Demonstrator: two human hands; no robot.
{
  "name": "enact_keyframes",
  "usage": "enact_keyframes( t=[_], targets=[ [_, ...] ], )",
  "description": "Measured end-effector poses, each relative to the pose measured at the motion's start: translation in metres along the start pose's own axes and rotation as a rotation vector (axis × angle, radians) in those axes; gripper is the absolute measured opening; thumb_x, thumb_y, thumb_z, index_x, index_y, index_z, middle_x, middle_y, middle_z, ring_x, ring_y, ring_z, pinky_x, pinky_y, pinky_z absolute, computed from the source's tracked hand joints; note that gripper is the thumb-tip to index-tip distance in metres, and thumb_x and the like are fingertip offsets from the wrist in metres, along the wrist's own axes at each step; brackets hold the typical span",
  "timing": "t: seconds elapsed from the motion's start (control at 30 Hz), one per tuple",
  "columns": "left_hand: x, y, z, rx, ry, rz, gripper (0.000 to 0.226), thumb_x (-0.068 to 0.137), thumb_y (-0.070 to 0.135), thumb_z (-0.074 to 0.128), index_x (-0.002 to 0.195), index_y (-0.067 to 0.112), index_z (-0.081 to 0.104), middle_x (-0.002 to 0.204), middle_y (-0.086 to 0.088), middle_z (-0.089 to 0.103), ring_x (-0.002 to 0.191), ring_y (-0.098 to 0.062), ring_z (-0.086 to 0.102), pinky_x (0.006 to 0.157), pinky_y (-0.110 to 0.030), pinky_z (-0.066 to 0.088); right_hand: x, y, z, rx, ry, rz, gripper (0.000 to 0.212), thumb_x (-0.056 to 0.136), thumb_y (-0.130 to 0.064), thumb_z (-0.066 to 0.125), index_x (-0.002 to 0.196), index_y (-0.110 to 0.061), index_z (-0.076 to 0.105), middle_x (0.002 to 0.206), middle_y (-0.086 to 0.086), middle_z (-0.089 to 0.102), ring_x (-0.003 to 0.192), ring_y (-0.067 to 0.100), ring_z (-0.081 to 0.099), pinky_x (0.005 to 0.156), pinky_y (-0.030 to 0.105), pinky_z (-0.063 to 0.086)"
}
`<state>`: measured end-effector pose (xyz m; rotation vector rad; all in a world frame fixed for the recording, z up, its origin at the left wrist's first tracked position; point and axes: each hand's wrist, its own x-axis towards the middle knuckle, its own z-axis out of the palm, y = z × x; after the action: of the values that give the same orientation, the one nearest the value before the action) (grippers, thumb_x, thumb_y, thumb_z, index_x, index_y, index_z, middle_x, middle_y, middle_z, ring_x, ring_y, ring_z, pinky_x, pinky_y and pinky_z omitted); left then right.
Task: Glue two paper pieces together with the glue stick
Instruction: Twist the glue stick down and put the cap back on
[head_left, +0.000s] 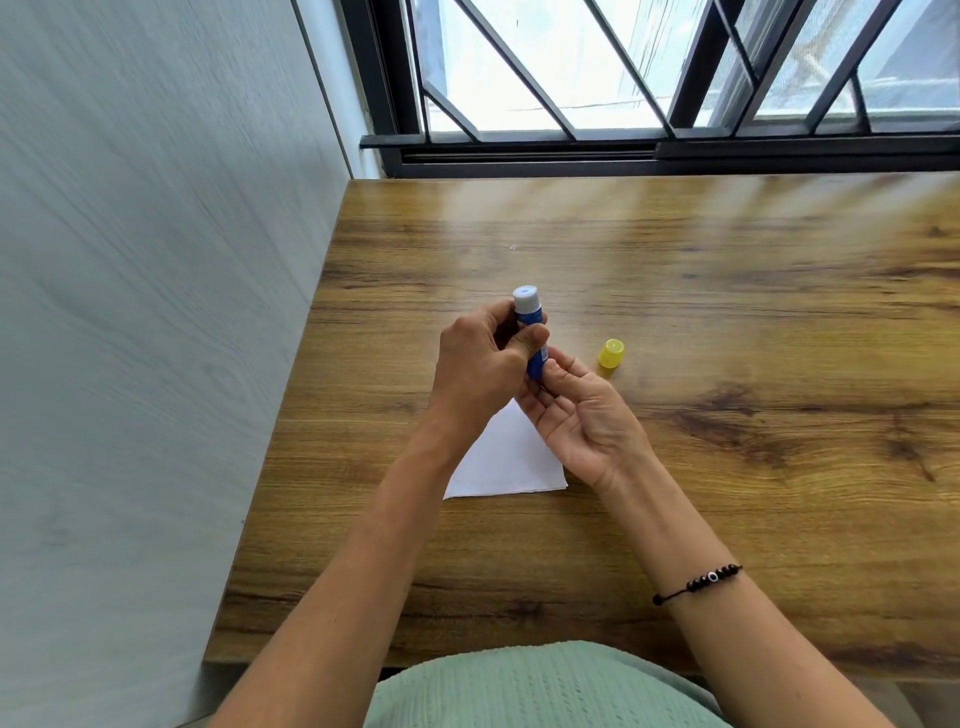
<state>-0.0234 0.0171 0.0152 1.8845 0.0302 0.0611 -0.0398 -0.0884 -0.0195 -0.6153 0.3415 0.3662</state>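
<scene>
Both my hands hold the uncapped glue stick (530, 325): left hand (480, 371) fingers wrapped round it, right hand (582, 415) fingers pinching its base; yellow cap (611, 356) on the bench (727, 312).

Counted at frame centre: one glue stick (530, 332), uncapped. One yellow cap (611, 355), right of centre on one wooden table (727, 467). White paper (506, 460) below centre: one sheet visible (second piece could not be told apart). Two hands: left hand (480, 371), right hand (582, 421). One beaded bracelet (698, 582), lower right.
</scene>
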Motion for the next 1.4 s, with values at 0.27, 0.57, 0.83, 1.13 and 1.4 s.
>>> enact_keyframes(
  t=[0.27, 0.57, 0.83, 1.13, 1.4],
  targets=[
    [-0.0006, 0.0011, 0.0007, -0.003, 0.009, -0.006, 0.011, 0.083, 0.007, 0.063, 0.092, 0.010, 0.066, 0.084, 0.003, 0.065, 0.080, -0.013, 0.064, 0.083, -0.037, 0.055, 0.0010, -0.0012, 0.0010, -0.069, 0.082, 0.161, 0.036, 0.095, -0.034, 0.042, 0.086, -0.004, 0.059, 0.057, 0.006, 0.065, 0.049, 0.011, 0.061, 0.047, 0.020, 0.052],
    [-0.0020, 0.0002, -0.0012, 0.025, 0.020, 0.013, 0.016, 0.082, 0.008, 0.063, 0.098, 0.007, 0.066, 0.091, -0.004, 0.068, 0.088, -0.020, 0.066, 0.088, -0.040, 0.054, 0.0019, -0.0013, -0.0021, -0.027, 0.014, 0.031, 0.011, 0.090, -0.005, 0.048, 0.095, -0.006, 0.058, 0.078, 0.011, 0.070, 0.070, 0.017, 0.069, 0.068, 0.026, 0.058],
    [-0.0028, 0.0006, -0.0011, 0.012, 0.027, 0.011, 0.013, 0.082, 0.007, 0.063, 0.094, 0.008, 0.067, 0.087, 0.000, 0.067, 0.083, -0.014, 0.064, 0.087, -0.038, 0.055, 0.0017, 0.0035, 0.0001, -0.090, 0.067, 0.181, 0.054, 0.095, -0.043, 0.037, 0.075, -0.004, 0.068, 0.058, 0.006, 0.063, 0.049, 0.011, 0.059, 0.047, 0.019, 0.051],
    [-0.0016, 0.0017, -0.0031, 0.000, 0.035, 0.005, 0.013, 0.083, 0.008, 0.063, 0.095, 0.009, 0.067, 0.087, 0.000, 0.066, 0.084, -0.015, 0.063, 0.088, -0.039, 0.054, 0.0022, 0.0022, 0.0008, -0.036, 0.032, 0.057, 0.013, 0.093, -0.012, 0.047, 0.088, -0.006, 0.057, 0.063, 0.007, 0.066, 0.057, 0.012, 0.062, 0.056, 0.020, 0.054],
    [-0.0015, -0.0029, -0.0016, 0.015, 0.051, 0.001, 0.012, 0.082, 0.010, 0.064, 0.093, 0.008, 0.067, 0.088, -0.008, 0.069, 0.087, -0.025, 0.067, 0.084, -0.046, 0.055, 0.0006, 0.0048, 0.0041, -0.037, 0.034, 0.153, 0.042, 0.094, -0.041, 0.039, 0.096, -0.004, 0.057, 0.065, 0.007, 0.064, 0.054, 0.013, 0.061, 0.053, 0.021, 0.053]
  ],
)
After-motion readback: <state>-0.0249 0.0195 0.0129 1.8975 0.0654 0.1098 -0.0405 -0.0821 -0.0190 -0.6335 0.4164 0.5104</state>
